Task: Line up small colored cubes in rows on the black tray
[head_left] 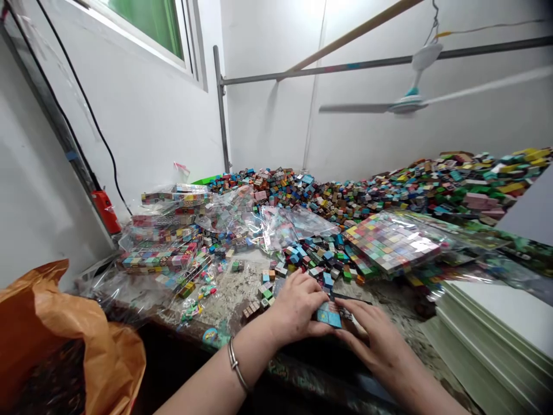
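The left hand (298, 308) and right hand (375, 340) are pinching a blue block (329, 315) between their fingertips, just above the surface (235, 291). Behind the block, loose cubes (315, 253) are lying beside a bagged sheet (391, 242).

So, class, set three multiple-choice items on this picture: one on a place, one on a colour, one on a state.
1. Where does the orange bag lie?
A. Lower left
B. Upper right
C. On the fan

2. What colour are the cubes between the hands?
A. Red
B. Light blue
C. Black

3. How does the left hand stand?
A. Raised in the air
B. Inside the bag
C. Fingers down on the cubes

Key: 1 A, it fills the lower left corner. 2 B, their tops show light blue. 3 C, it meets the right hand at the cubes.
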The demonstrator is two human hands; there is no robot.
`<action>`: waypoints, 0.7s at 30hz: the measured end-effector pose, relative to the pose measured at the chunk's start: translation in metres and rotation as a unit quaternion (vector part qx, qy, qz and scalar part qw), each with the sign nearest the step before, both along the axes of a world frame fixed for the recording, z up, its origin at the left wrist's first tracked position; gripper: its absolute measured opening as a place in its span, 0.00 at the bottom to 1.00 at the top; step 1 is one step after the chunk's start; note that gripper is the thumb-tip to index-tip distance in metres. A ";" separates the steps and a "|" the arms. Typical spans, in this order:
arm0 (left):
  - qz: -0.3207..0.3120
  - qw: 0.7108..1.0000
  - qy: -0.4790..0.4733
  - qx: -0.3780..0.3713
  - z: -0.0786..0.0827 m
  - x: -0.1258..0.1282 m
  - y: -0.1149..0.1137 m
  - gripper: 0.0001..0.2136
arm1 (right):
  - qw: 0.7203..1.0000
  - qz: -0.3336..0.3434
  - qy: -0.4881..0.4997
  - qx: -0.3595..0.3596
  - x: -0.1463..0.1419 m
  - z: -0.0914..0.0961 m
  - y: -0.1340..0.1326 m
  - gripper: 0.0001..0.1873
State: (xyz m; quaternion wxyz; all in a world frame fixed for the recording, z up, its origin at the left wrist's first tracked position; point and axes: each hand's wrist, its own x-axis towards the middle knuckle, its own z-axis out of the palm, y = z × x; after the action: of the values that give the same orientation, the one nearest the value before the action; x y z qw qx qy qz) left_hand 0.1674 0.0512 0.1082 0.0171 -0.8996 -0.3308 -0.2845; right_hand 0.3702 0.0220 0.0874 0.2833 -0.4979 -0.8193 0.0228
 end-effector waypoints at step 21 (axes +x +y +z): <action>0.080 0.995 0.045 -0.046 -0.025 -0.051 -0.017 0.30 | 0.998 0.023 0.012 -0.048 -0.012 0.011 0.015 0.19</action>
State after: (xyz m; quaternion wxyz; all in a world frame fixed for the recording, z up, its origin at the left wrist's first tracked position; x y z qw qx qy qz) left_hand 0.1166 0.0340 0.0832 0.0133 -0.8822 -0.4130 -0.2260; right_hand 0.3585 0.0369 0.0981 0.2681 -0.4915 -0.8252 0.0749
